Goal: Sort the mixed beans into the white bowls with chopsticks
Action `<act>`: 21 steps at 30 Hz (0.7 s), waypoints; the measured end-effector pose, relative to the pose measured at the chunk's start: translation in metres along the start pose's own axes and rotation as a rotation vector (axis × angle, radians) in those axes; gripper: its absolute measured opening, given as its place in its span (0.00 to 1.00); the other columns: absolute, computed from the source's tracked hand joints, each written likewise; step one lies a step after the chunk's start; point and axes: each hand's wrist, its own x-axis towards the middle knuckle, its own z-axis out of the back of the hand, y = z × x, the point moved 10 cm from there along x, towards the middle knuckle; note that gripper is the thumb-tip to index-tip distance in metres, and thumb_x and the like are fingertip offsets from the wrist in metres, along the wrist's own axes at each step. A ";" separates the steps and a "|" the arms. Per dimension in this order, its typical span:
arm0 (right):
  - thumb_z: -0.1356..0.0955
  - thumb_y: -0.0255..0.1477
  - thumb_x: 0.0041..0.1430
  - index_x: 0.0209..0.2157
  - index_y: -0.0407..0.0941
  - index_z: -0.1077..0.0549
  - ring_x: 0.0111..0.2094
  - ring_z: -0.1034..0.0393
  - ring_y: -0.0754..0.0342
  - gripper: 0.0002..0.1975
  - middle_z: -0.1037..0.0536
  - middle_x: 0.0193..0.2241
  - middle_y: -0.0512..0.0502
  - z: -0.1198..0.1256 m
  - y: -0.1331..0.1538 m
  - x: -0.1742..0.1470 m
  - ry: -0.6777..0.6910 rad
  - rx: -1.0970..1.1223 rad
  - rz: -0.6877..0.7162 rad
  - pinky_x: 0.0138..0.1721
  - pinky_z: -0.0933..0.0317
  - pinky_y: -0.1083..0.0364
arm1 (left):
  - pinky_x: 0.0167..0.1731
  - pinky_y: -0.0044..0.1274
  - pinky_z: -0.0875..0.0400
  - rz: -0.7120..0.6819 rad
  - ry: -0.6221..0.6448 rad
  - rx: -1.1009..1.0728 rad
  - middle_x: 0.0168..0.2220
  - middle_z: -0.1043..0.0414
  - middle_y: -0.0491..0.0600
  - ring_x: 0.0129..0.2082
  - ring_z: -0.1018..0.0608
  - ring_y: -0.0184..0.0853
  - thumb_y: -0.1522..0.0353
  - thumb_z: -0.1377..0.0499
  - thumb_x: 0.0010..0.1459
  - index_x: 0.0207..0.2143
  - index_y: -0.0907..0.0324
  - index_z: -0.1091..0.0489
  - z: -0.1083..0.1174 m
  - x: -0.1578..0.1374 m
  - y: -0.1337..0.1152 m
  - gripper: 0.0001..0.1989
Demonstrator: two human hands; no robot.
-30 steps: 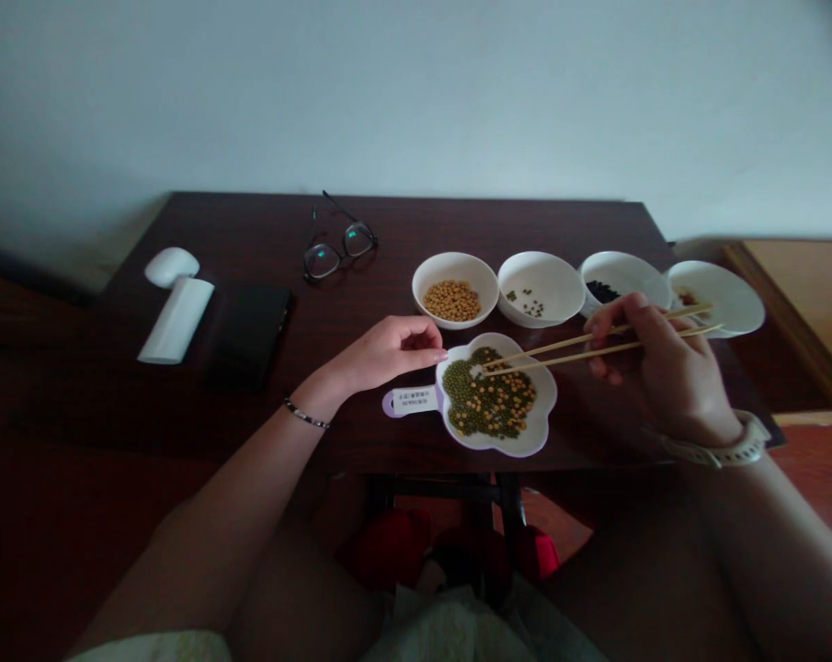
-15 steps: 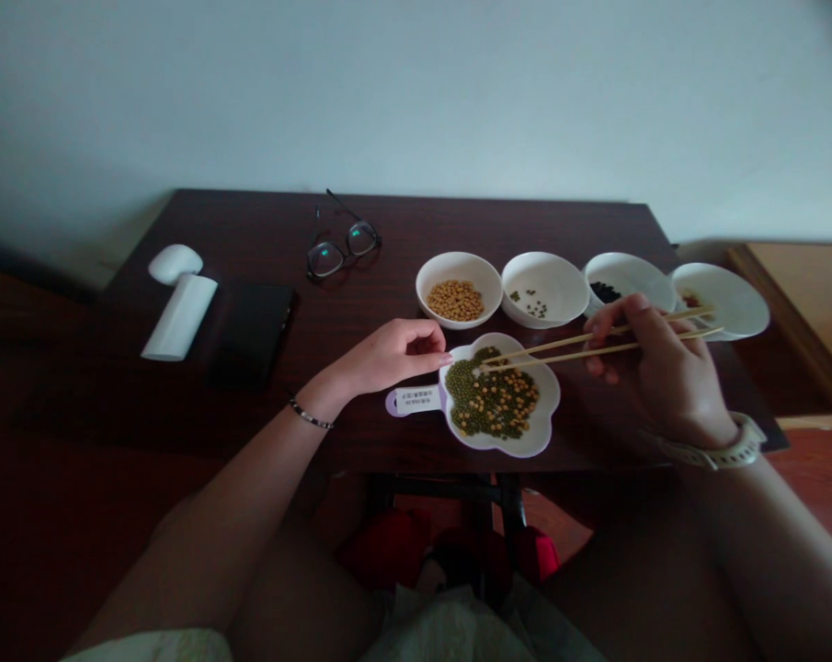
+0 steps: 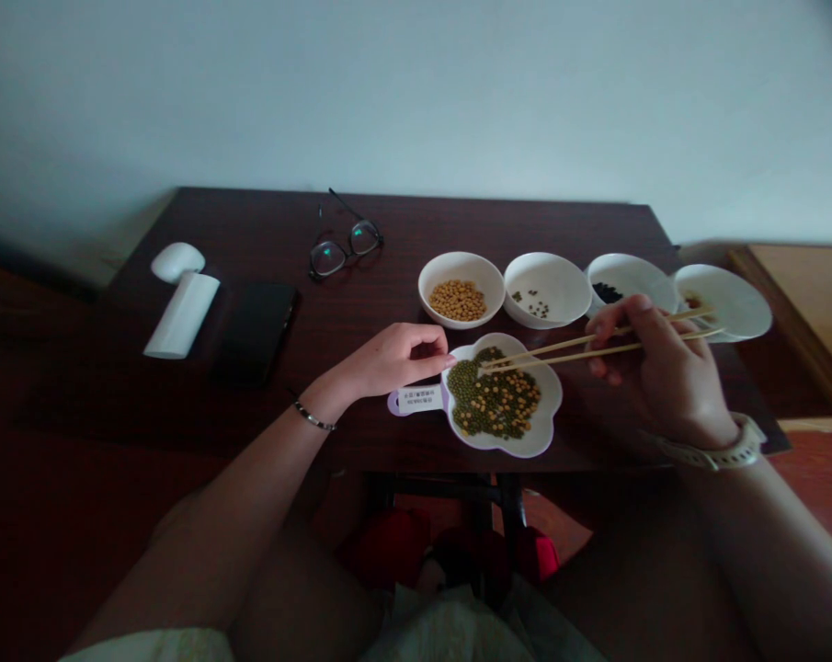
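My right hand grips a pair of wooden chopsticks, their tips close together among the beans in a white, flower-shaped dish. Whether a bean is caught between the tips is too small to tell. Green mung beans and yellow soybeans lie mixed in this dish. On its upper left rim my left hand is closed, thumb and fingers pinching the edge. The dish's purple handle with a white label points left, below that hand.
Behind the dish stands a row of white bowls: one with soybeans, one with a few green beans, one with black beans, one with reddish bits. Glasses, a black flat object and a white device lie left.
Both hands hold nearly the same pose, with the chopstick tips still in the beans. The whole view has shifted very slightly.
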 end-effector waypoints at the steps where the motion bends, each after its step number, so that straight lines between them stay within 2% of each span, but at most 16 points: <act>1: 0.29 0.50 0.71 0.27 0.45 0.22 0.18 0.33 0.59 0.26 0.24 0.23 0.46 0.001 0.000 0.000 -0.006 -0.003 0.001 0.15 0.44 0.61 | 0.34 0.25 0.35 0.000 0.000 -0.002 0.31 0.22 0.45 0.30 0.25 0.32 0.58 0.37 0.70 0.34 0.58 0.25 0.000 0.000 0.000 0.14; 16: 0.31 0.47 0.74 0.28 0.44 0.23 0.18 0.34 0.60 0.25 0.25 0.23 0.47 0.003 0.004 -0.001 0.005 -0.042 0.002 0.16 0.43 0.61 | 0.34 0.25 0.35 -0.004 -0.001 0.007 0.31 0.23 0.45 0.30 0.25 0.32 0.59 0.37 0.70 0.34 0.58 0.24 0.000 0.000 0.001 0.14; 21: 0.29 0.46 0.73 0.27 0.44 0.23 0.18 0.33 0.60 0.24 0.25 0.25 0.47 0.005 0.006 0.000 -0.035 0.039 0.016 0.15 0.45 0.61 | 0.33 0.25 0.36 0.001 0.001 -0.007 0.30 0.24 0.44 0.29 0.26 0.31 0.58 0.37 0.70 0.33 0.59 0.25 0.000 0.000 0.002 0.15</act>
